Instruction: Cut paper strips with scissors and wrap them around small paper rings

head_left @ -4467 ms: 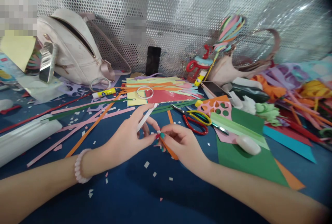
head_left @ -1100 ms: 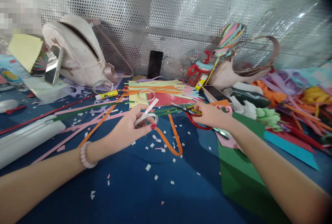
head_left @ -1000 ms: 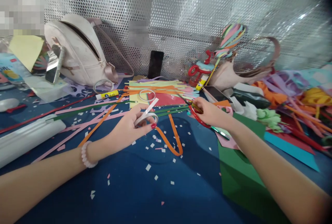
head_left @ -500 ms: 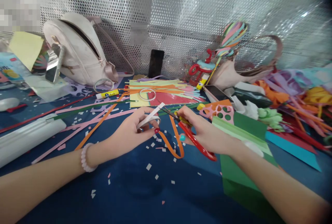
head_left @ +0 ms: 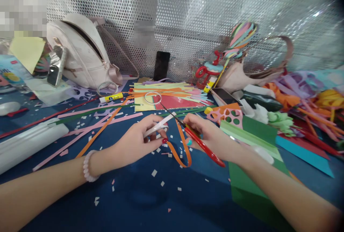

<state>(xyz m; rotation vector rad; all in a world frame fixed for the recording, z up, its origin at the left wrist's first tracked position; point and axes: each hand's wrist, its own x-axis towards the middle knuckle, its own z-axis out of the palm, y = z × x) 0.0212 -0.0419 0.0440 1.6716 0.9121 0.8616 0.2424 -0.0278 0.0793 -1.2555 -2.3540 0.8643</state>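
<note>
Head view. Scissor handles mostly hidden inside right hand (head_left: pixel 212 137); blade opening not discernible. Red-handled scissors (head_left: pixel 200 142), thin metal blades, point toward desk far edge. Left hand (head_left: pixel 139 140), palm turned inward, pinches white tape roll (head_left: pixel 157 128), loose strip end raised to blades. Curled orange paper strip (head_left: pixel 182 149) on blue desk (head_left: pixel 150 199), mid-desk.

Bright, even light falls from above and glares off the perforated silver metal back panel (head_left: pixel 204 13), strongest towards its upper right. Soft shadows of the forearms pool on the dark blue tabletop (head_left: pixel 139 203) near its front edge. The wide lens bends and smears the edges, the top right corner darkens, and pixelated blocks mask the upper left.
</note>
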